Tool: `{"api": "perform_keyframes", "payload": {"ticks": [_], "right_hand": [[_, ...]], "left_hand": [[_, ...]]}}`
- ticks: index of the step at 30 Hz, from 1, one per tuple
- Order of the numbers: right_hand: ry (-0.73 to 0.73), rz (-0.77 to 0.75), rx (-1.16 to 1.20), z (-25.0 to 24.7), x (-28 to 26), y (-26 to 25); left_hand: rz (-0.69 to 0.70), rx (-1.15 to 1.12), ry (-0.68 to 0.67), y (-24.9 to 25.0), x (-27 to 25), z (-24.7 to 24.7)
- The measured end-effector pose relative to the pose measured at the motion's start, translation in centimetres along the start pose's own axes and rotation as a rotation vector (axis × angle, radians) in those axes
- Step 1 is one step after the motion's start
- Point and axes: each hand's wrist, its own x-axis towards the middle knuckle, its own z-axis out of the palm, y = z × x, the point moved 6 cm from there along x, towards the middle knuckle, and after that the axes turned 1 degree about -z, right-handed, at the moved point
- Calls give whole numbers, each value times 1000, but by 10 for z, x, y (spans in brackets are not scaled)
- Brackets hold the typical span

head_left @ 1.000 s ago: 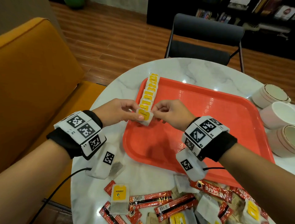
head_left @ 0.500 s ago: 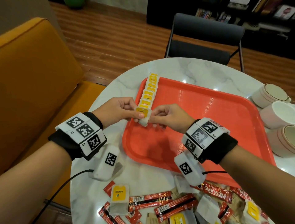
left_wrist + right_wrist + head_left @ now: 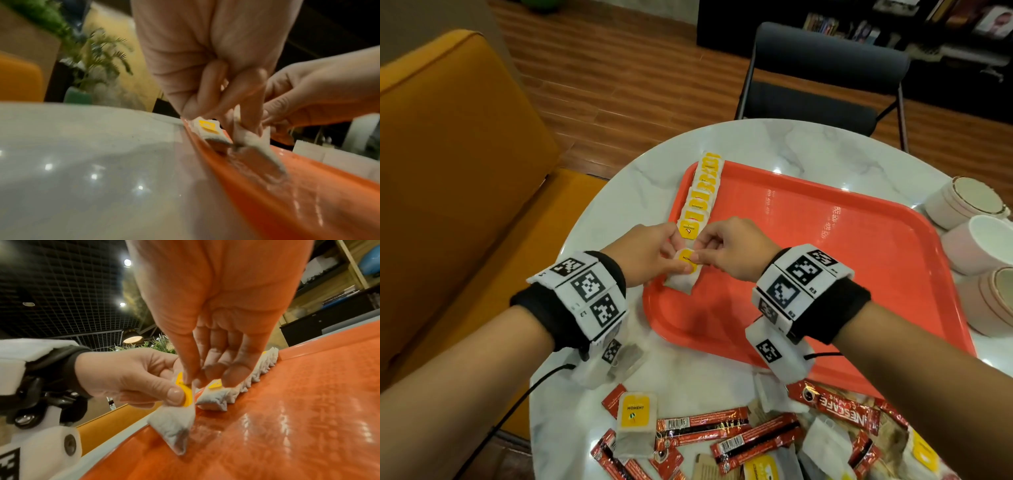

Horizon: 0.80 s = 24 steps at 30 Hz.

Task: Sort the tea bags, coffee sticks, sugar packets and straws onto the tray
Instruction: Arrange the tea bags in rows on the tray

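Both hands pinch one tea bag [image 3: 683, 277] by its yellow tag, at the near end of a row of tea bags [image 3: 702, 192] lined along the left side of the orange tray [image 3: 825, 274]. My left hand [image 3: 650, 255] holds the tag from the left, my right hand [image 3: 726, 250] from the right. In the right wrist view the tea bag [image 3: 174, 423] hangs tilted, its lower corner at the tray floor [image 3: 287, 418]. The left wrist view shows the tea bag [image 3: 257, 146] by the tray rim [image 3: 205, 149].
A heap of red coffee sticks [image 3: 739, 435], loose tea bags [image 3: 635, 425] and brown packets lies on the marble table [image 3: 592, 411] near me. Cups [image 3: 983, 246] stand at the right of the tray. A yellow sofa [image 3: 448, 171] is left, a dark chair [image 3: 822, 78] beyond.
Both hands drew back toward me with the tea bag, from touching the row's near end to a spot just below it on the tray.
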Motion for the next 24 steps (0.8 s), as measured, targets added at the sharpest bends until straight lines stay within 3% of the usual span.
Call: {"api": "perform_keyframes", "payload": {"ticks": [6, 9, 14, 24], "right_hand": [[44, 28, -126, 0, 18, 1], [75, 63, -124, -4, 25, 4], [93, 85, -146, -5, 30, 7], [171, 150, 92, -7, 24, 16]], "left_hand": [[127, 188, 168, -4, 3, -18], [43, 275, 190, -10, 6, -21], [-87, 432, 105, -6, 9, -16], [-130, 461, 148, -4, 13, -14]]}}
